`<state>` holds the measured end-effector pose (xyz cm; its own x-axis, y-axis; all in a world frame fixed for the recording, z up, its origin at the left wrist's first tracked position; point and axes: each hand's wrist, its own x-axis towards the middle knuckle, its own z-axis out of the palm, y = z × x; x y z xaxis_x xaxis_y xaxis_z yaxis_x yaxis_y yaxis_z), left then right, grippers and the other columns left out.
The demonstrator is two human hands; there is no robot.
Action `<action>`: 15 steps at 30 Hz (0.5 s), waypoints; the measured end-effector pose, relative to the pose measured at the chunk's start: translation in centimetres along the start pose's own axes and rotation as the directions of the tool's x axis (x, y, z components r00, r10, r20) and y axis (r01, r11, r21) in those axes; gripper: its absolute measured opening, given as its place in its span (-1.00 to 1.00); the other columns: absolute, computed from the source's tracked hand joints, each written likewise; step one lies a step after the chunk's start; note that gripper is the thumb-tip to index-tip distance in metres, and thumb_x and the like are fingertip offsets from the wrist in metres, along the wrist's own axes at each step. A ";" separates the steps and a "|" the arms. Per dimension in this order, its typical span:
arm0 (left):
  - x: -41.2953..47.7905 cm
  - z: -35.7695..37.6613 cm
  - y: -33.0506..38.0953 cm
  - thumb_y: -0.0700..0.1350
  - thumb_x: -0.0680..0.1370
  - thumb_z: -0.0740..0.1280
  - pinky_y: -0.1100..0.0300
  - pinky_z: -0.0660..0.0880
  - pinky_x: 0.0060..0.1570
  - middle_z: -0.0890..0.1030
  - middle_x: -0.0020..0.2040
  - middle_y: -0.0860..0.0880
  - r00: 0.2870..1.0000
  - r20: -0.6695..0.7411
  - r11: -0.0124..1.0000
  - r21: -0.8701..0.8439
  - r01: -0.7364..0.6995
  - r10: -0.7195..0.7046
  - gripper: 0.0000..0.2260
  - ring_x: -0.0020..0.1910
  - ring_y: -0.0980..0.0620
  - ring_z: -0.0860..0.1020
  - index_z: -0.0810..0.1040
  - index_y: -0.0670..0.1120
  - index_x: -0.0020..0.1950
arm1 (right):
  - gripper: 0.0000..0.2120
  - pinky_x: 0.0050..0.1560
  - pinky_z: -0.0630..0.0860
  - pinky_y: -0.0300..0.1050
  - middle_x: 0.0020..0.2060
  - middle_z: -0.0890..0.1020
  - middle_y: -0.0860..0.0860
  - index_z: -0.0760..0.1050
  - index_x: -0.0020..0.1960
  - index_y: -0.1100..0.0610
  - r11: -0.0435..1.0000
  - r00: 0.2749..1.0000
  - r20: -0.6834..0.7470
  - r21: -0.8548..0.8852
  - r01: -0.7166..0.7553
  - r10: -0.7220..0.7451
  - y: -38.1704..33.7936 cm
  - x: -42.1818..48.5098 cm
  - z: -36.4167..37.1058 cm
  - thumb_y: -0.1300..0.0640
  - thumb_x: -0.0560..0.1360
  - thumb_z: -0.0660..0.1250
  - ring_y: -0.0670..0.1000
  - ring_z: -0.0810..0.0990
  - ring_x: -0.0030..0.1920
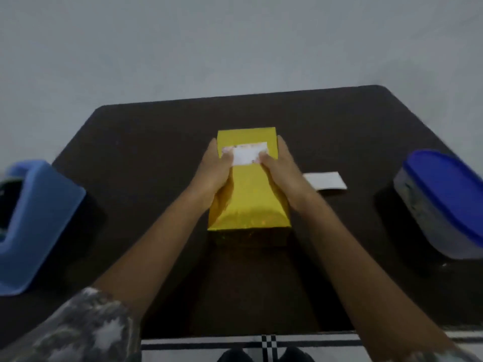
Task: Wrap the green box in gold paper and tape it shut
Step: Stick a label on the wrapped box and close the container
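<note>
1. Work surface: a dark brown table (146,142) with rounded far corners fills the middle of the frame. A pale grey surface (235,43) lies behind it.

2. Task item: the gold-wrapped box (248,202) lies flat at the centre of the table, its long axis running from the near edge toward the far edge. Gold paper covers every visible face, and no green shows. The near end face is in shadow.

3. A short white strip (248,155) lies across the top face of the box, near its far end.

4. Left hand (214,169): it grips the left edge of the box. The fingers lie straight along the left side wall and the thumb bends onto the left end of the white strip.

5. Right hand (281,169): it mirrors the left, with the fingers along the right side wall and the thumb bent onto the right end of the strip.

6. A 2nd white strip (325,181) lies flat on the table just right of the right wrist, apart from the box.

7. A blue tape dispenser (34,226), blurred, stands at the left edge of the frame.

8. A clear container with a blue lid (444,202) stands at the right edge of the frame.

9. A camouflage-pattern sleeve (78,327) covers the left upper arm at lower left. Both forearms are bare.

10. A white floor with black stripes (209,346) shows below the near table edge.
</note>
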<state>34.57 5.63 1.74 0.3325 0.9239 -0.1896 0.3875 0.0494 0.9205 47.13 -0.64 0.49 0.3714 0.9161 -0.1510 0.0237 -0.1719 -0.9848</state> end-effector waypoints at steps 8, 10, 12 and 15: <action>-4.4 3.6 7.2 -0.19 0.61 0.21 0.24 0.16 0.40 0.34 0.45 -0.02 0.919 0.055 0.869 0.307 -0.387 0.390 -0.66 0.43 0.07 0.27 0.41 -0.11 0.40 | -0.50 0.26 0.21 -0.23 0.47 0.25 -0.01 0.10 0.52 0.03 0.965 0.889 -0.408 0.233 -0.119 0.208 -6.4 -5.1 -5.0 0.01 0.62 0.12 -0.04 0.24 0.43; -4.5 9.2 8.2 -0.26 0.59 0.20 0.10 0.13 0.45 0.23 0.51 -0.05 0.895 0.364 0.822 0.403 -0.401 0.258 -0.60 0.49 -0.01 0.16 0.35 -0.10 0.44 | -0.54 0.29 0.24 -0.15 0.44 0.30 -0.01 0.17 0.49 0.01 0.967 0.802 -0.551 0.225 -0.124 0.231 -7.6 -6.1 -7.3 0.01 0.61 0.13 -0.03 0.29 0.40; -3.5 13.2 6.8 -0.24 0.60 0.17 -0.09 0.05 0.44 0.05 0.56 -0.05 0.888 0.450 0.665 0.637 -0.389 0.088 -0.50 0.53 -0.14 0.01 0.16 -0.05 0.53 | -0.56 0.30 0.24 -0.13 0.41 0.34 -0.02 0.21 0.47 0.01 0.963 0.781 -0.573 0.231 -0.139 0.251 -8.2 -6.7 -8.9 0.01 0.61 0.13 -0.02 0.31 0.40; -3.2 17.1 3.6 -0.20 0.63 0.04 -0.10 0.03 0.44 0.02 0.56 -0.07 0.910 0.413 0.505 0.790 -0.348 -0.020 -0.52 0.52 -0.21 -0.01 0.05 -0.05 0.55 | -0.58 0.36 0.31 -0.08 0.32 0.46 0.00 0.26 0.44 0.03 0.962 0.773 -0.595 0.264 -0.073 0.222 -7.6 -8.4 -11.4 0.00 0.60 0.15 -0.02 0.42 0.33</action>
<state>49.64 -3.61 -0.21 0.6504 0.6832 -0.3319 0.7593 -0.5958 0.2615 54.46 -11.13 10.22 0.8442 0.4545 -0.2841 -0.2495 -0.1360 -0.9588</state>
